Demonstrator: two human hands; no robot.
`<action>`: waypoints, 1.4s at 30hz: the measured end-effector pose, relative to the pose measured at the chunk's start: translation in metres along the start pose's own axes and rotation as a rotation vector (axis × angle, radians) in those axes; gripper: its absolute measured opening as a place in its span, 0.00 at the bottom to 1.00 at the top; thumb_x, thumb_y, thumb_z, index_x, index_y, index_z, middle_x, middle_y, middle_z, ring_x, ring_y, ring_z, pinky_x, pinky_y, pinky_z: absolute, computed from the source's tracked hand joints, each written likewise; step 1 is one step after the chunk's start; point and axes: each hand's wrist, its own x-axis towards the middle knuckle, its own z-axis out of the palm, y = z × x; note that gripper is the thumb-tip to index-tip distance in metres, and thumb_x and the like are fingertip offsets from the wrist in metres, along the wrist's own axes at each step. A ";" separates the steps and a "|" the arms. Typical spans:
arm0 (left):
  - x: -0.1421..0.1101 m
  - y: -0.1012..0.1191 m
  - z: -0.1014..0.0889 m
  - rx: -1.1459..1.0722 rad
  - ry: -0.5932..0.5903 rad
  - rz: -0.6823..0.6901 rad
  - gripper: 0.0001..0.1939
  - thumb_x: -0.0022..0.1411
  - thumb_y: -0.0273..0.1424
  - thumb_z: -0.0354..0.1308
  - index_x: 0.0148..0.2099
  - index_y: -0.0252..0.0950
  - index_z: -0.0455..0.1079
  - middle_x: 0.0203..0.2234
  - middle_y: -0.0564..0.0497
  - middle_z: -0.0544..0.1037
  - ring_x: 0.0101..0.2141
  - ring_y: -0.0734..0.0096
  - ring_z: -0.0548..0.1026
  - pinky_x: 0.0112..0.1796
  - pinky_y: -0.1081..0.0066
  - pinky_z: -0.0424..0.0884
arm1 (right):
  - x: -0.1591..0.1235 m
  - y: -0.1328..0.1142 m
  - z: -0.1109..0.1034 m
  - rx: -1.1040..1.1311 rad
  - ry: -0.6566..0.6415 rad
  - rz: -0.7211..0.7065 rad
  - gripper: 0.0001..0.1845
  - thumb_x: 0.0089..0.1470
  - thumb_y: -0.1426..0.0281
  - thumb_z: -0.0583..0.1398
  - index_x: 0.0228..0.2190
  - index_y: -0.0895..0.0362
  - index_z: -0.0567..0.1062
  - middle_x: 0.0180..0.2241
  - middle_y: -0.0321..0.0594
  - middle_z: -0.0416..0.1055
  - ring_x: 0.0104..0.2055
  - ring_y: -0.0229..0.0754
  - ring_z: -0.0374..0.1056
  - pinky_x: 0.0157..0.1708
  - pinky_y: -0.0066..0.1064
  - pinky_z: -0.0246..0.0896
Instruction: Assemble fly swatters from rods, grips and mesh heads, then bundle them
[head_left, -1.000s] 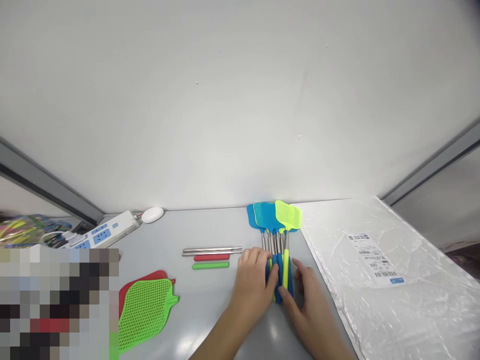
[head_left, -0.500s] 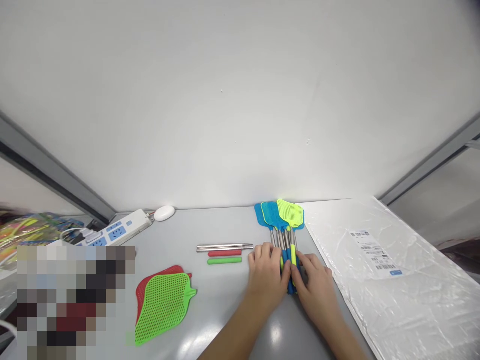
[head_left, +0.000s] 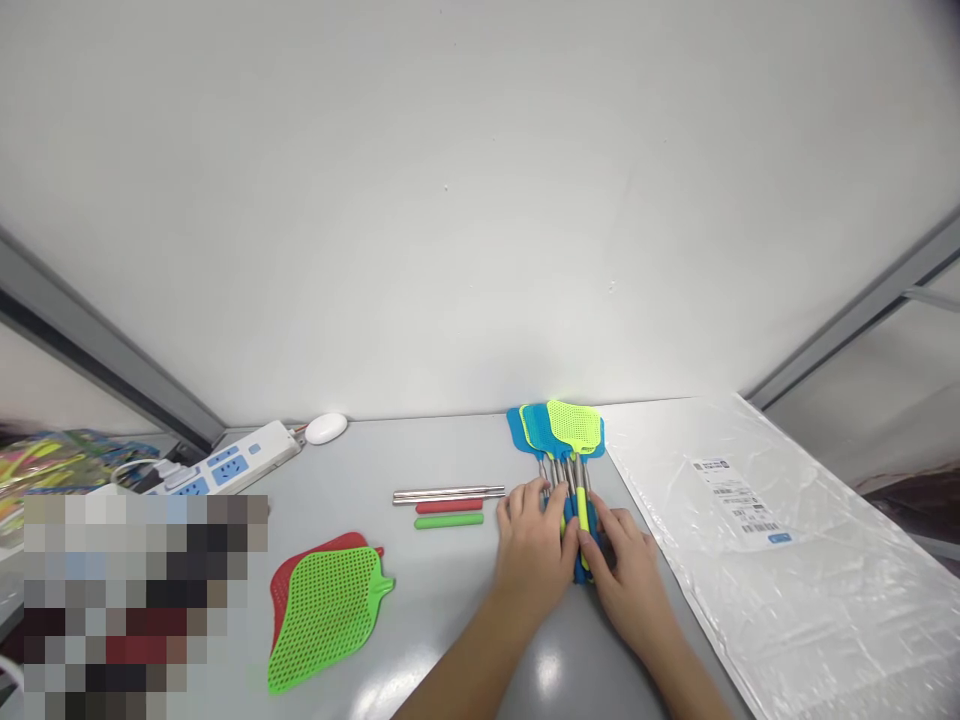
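Observation:
A bundle of blue and yellow fly swatters (head_left: 574, 428) lies at the back of the grey table, heads toward the wall. My left hand (head_left: 534, 540) is closed against the left side of their handles, fingers curled over and thumb on the near end. From the right, my right hand (head_left: 626, 565) presses the same handles, its thumb beside a yellow grip (head_left: 582, 515). Both hands partly hide the blue handles. Left of my hands lie metal rods (head_left: 448, 494), a red handle (head_left: 450, 507) and a green handle (head_left: 448, 521).
A green swatter head (head_left: 330, 610) overlaps a red swatter head (head_left: 282, 590) at the left. Behind them are a power strip (head_left: 259, 455) and a white oval device (head_left: 326, 429). White plastic-wrapped packaging (head_left: 825, 590) with a label covers the right side. A wall rises behind.
The yellow swatter on top shifts slightly left and its handle tilts a little. My hands stay around the handles. The camera view turns slightly.

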 end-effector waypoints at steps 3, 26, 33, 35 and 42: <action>0.000 0.000 -0.001 0.023 -0.006 0.019 0.19 0.68 0.34 0.48 0.60 0.46 0.65 0.55 0.46 0.68 0.52 0.56 0.63 0.53 0.51 0.57 | 0.000 0.002 0.000 0.019 -0.009 -0.010 0.26 0.65 0.57 0.49 0.62 0.48 0.60 0.41 0.41 0.68 0.46 0.46 0.67 0.47 0.44 0.57; 0.003 -0.001 0.000 0.053 -0.070 0.069 0.19 0.69 0.32 0.47 0.59 0.44 0.66 0.58 0.49 0.69 0.56 0.55 0.60 0.53 0.51 0.59 | 0.015 -0.010 -0.010 0.108 -0.016 0.062 0.24 0.57 0.66 0.53 0.54 0.58 0.69 0.27 0.34 0.72 0.26 0.40 0.66 0.45 0.42 0.57; 0.003 -0.001 0.000 0.048 -0.095 0.063 0.19 0.69 0.32 0.46 0.60 0.45 0.65 0.58 0.50 0.68 0.57 0.54 0.60 0.53 0.50 0.58 | 0.017 -0.001 -0.010 0.096 -0.042 -0.003 0.22 0.59 0.66 0.52 0.53 0.58 0.71 0.27 0.35 0.69 0.30 0.42 0.66 0.43 0.40 0.57; 0.004 0.000 -0.001 0.043 -0.110 0.061 0.19 0.69 0.32 0.46 0.60 0.45 0.65 0.58 0.50 0.68 0.57 0.53 0.60 0.53 0.50 0.58 | 0.016 0.001 -0.009 0.100 -0.041 -0.033 0.22 0.62 0.65 0.50 0.53 0.57 0.71 0.29 0.37 0.69 0.31 0.43 0.67 0.41 0.39 0.58; 0.004 0.000 -0.001 0.037 -0.116 0.059 0.20 0.69 0.32 0.45 0.61 0.42 0.64 0.59 0.49 0.68 0.57 0.53 0.59 0.53 0.50 0.58 | 0.013 -0.001 -0.007 0.101 -0.048 0.020 0.23 0.63 0.66 0.49 0.56 0.61 0.68 0.28 0.37 0.70 0.30 0.42 0.67 0.43 0.40 0.57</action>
